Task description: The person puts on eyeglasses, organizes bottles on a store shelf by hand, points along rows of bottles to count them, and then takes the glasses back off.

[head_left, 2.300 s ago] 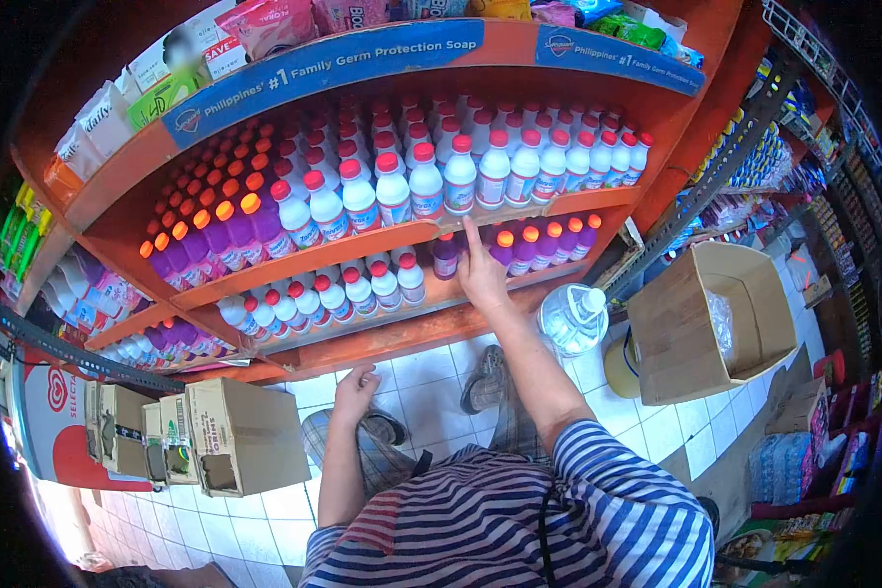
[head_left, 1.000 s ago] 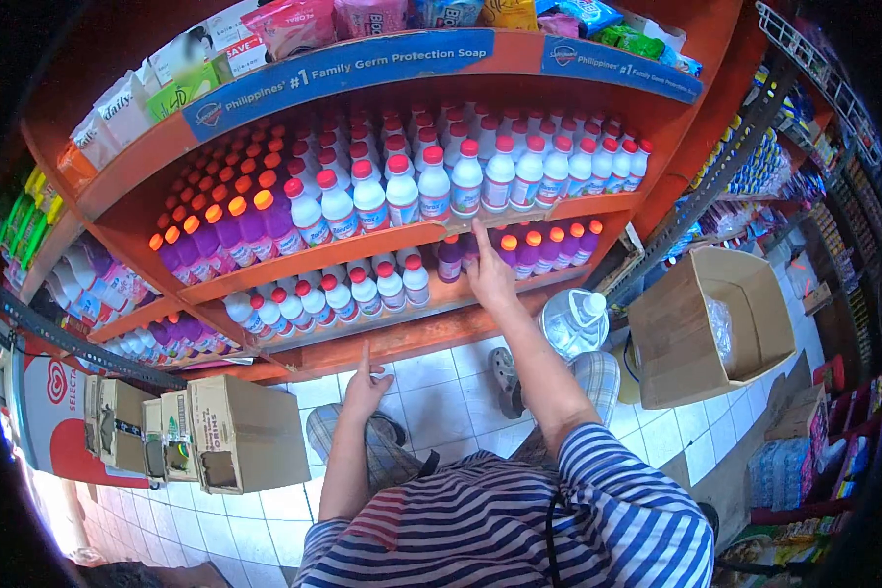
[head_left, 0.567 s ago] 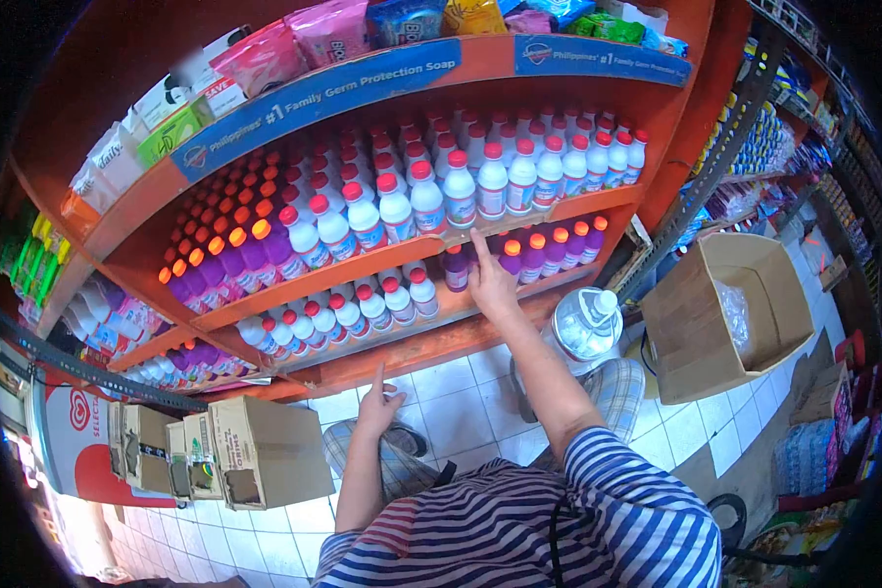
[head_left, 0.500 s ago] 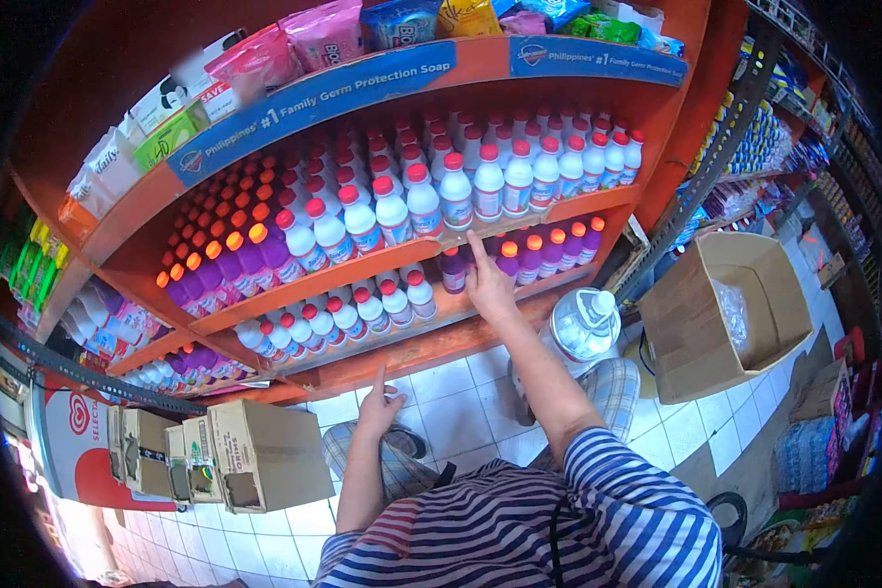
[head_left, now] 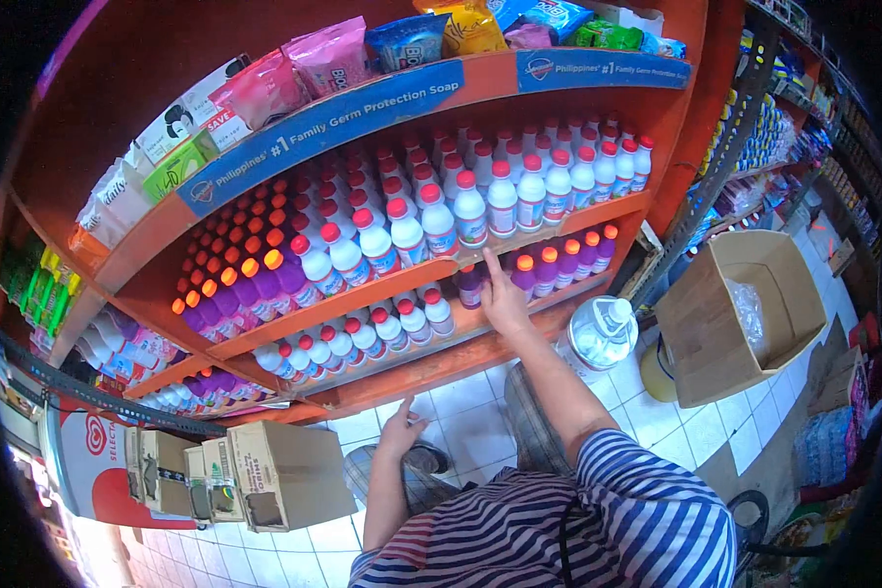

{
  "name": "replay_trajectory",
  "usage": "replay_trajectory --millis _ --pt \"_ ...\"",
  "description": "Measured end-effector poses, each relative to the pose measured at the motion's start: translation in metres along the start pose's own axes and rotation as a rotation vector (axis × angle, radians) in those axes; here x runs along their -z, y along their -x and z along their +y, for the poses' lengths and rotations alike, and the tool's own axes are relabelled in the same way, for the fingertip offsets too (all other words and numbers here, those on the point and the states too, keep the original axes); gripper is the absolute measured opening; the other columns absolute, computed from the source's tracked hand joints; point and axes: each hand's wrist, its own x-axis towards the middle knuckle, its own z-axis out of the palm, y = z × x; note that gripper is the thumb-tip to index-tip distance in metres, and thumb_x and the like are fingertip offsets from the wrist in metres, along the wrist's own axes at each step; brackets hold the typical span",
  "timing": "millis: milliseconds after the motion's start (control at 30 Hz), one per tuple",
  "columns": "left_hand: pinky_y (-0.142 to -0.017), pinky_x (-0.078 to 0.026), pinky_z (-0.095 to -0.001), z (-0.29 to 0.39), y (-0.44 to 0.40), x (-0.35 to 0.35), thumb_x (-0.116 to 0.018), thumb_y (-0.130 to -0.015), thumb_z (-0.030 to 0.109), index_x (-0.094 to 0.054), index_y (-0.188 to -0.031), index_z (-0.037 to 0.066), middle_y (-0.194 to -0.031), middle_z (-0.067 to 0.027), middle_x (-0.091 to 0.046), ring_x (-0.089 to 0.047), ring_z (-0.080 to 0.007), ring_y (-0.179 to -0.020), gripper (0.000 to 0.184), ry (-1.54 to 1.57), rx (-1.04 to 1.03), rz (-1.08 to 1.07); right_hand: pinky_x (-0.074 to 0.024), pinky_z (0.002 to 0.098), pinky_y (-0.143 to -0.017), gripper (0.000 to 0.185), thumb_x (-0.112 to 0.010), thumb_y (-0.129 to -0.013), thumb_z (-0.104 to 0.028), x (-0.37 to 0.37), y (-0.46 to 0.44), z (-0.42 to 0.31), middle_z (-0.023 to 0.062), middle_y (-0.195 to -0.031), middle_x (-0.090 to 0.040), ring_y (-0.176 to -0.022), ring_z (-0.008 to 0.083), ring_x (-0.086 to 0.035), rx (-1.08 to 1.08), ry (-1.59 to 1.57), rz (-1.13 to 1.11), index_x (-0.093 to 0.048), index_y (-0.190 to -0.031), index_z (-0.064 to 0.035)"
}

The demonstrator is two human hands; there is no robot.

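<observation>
My right hand (head_left: 505,302) is raised to the orange shelf edge (head_left: 363,292), its index finger stretched out and its tip at the edge, just below a row of white bottles with red caps (head_left: 469,211). A purple bottle (head_left: 469,287) stands on the lower shelf beside that hand. Low in front of the shelf, my left hand (head_left: 402,428) hangs over the tiled floor, index finger extended and the others loosely curled, with nothing visible in it. More purple bottles with orange caps (head_left: 547,271) stand right of my right hand.
Cardboard boxes (head_left: 289,475) stand on the left before a red and white cabinet (head_left: 93,475). To the right are a large clear water jug (head_left: 601,335), a yellowish bucket (head_left: 659,370) and an open cardboard box (head_left: 696,343). Soap packs (head_left: 328,57) line the upper shelf.
The view has shifted, so shelf and boxes sit slightly lower and further right. My right finger stays at the shelf edge. My left hand had a more curled pose at first, then its index finger extended.
</observation>
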Motion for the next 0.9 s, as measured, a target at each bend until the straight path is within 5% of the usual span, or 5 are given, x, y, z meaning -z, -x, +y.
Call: replay_trajectory --millis 467,900 --pt "-0.079 -0.047 -0.0358 -0.022 -0.013 -0.01 -0.067 -0.075 0.037 -0.046 -0.13 0.007 -0.095 -0.0142 -0.065 -0.062 -0.0276 -0.091 0.066 -0.105 0.074 -0.201 -0.0474 0.0476 -0.061 0.071 -0.052 -0.078 -0.005 0.005 0.001 0.0 0.0173 -0.082 -0.057 -0.071 0.0371 -0.058 0.027 0.008 -0.012 -0.023 -0.142 -0.0176" --pt "-0.081 -0.047 -0.0358 -0.014 -0.009 -0.005 -0.066 -0.076 0.038 -0.045 -0.131 0.007 -0.098 -0.0154 -0.064 -0.061 -0.0291 -0.092 0.067 -0.097 0.067 -0.252 -0.0475 0.0477 -0.067 0.062 -0.052 -0.085 -0.017 0.072 -0.018 -0.031 0.0233 -0.094 -0.061 -0.084 0.0388 -0.06 -0.034 0.049 -0.404 -0.025 -0.141 -0.0158"
